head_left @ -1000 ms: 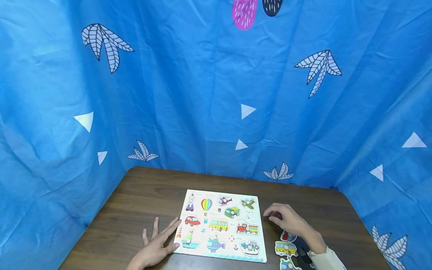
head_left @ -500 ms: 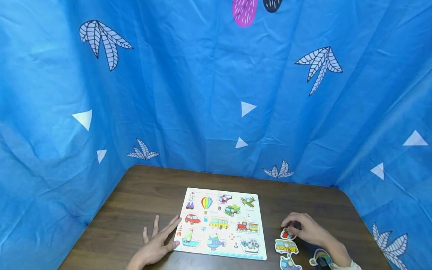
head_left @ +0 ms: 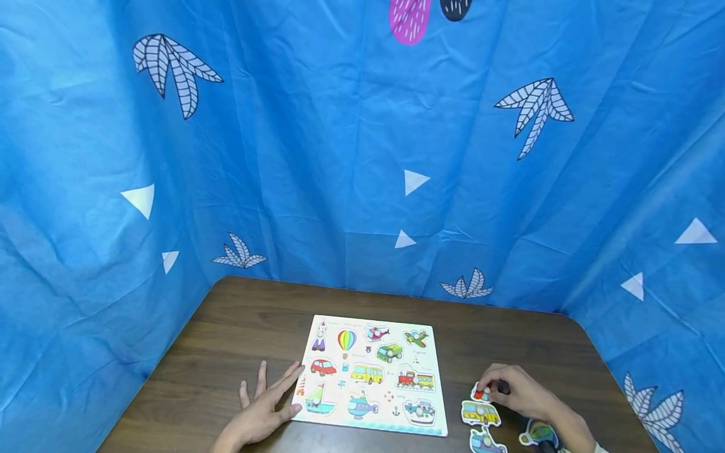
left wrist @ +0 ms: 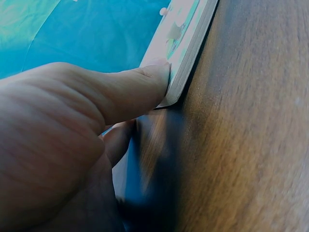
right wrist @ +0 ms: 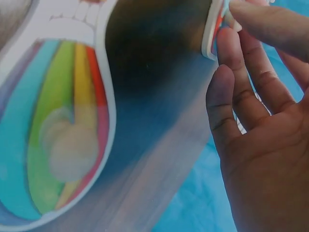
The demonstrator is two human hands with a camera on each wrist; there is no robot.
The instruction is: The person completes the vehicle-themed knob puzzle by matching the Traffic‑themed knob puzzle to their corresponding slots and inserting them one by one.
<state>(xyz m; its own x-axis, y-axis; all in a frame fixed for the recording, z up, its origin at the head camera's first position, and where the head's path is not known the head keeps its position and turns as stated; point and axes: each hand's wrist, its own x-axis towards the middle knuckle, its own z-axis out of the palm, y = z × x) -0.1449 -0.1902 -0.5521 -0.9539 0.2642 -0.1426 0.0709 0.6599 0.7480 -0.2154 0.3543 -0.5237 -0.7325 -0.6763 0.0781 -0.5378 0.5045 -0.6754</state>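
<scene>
A white peg puzzle board (head_left: 340, 422) with vehicle pictures lies flat on the table. My left hand (head_left: 257, 418), fingers spread, rests at the board's left edge. Its thumb (left wrist: 140, 89) lies on the board's corner in the left wrist view. To the right of the board, my right hand (head_left: 518, 393) pinches the knob of a red car puzzle piece (head_left: 480, 394). In the right wrist view that piece (right wrist: 211, 36) shows only its white rim and some red, the rest hidden by fingers. A yellow bus piece (head_left: 480, 413) sits just in front of it.
A submarine piece (head_left: 486, 440) lies in front of the bus piece. A rainbow balloon piece (head_left: 535, 434) lies under the right wrist, large in the right wrist view. Rocket, helicopter, plane, truck, train and ship pieces sit in the board. A blue curtain (head_left: 362, 157) surrounds the brown table (head_left: 249, 321).
My right hand has moved from beside the board, right and toward the near side, to the red car piece and now pinches it. The left hand stays put.
</scene>
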